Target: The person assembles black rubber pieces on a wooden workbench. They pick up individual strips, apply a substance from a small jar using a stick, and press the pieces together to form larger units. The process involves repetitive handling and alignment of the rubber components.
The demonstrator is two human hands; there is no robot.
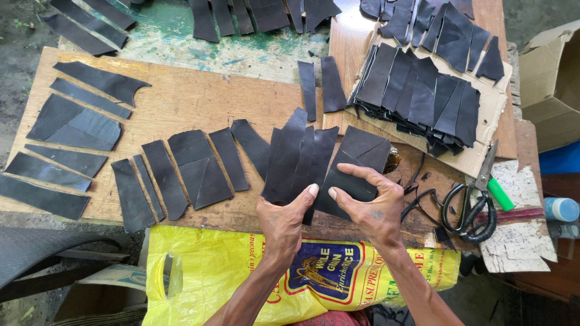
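At centre frame, the left hand [283, 218] and right hand [370, 205] both pinch a black leather piece [356, 169], thumbs on top, fingers curled beneath. It lies on the wooden board [199, 102], overlapping the fanned leather strips [296, 157] at its left. Large scissors [474, 205] rest at right. A stack of cut pieces [423, 96] occupies the upper right; a yellow sack [211, 271] lies below.
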